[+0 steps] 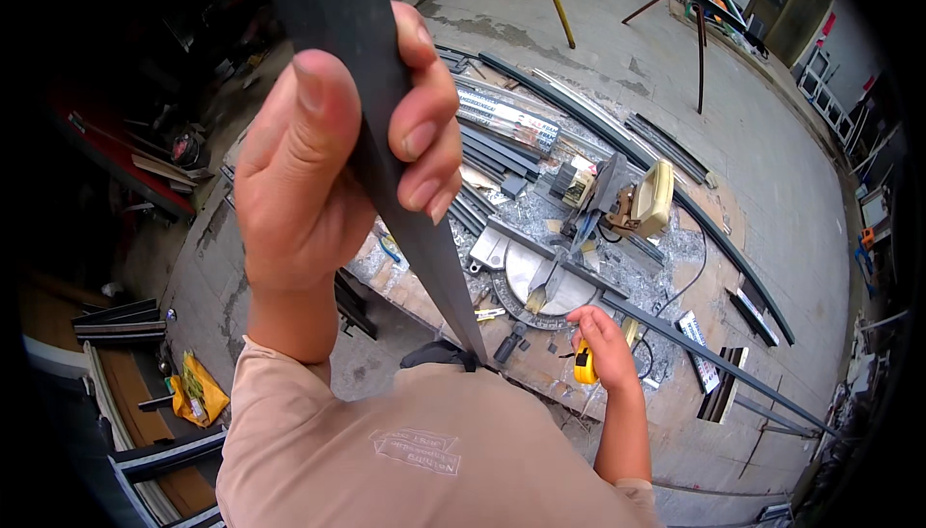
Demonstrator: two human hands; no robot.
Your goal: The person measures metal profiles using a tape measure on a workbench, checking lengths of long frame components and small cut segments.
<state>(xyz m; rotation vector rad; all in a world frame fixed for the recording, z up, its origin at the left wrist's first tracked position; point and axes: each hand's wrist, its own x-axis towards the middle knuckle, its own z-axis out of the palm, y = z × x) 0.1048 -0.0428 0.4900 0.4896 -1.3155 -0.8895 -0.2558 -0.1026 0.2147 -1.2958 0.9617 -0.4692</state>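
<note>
My left hand (309, 171) is raised close to the camera, its fingers wrapped round a long dark grey metal profile (420, 253). The profile slants from the top of the view down toward my waist. Lower and to the right, my right hand (608, 347) is closed on a yellow tape measure (584, 364), just off the front of a mitre saw (526, 272). A brush (537, 298) lies on the saw's round base. Beside it a dark tool handle (506, 345) rests near the bench edge.
Metal shavings cover the workbench (714, 229). Several dark profiles (492, 152) are stacked behind the saw, and a long bar (714, 354) runs out to the right. A cable curls on the bench. A yellow bag (200, 390) and frames lie on the floor at left.
</note>
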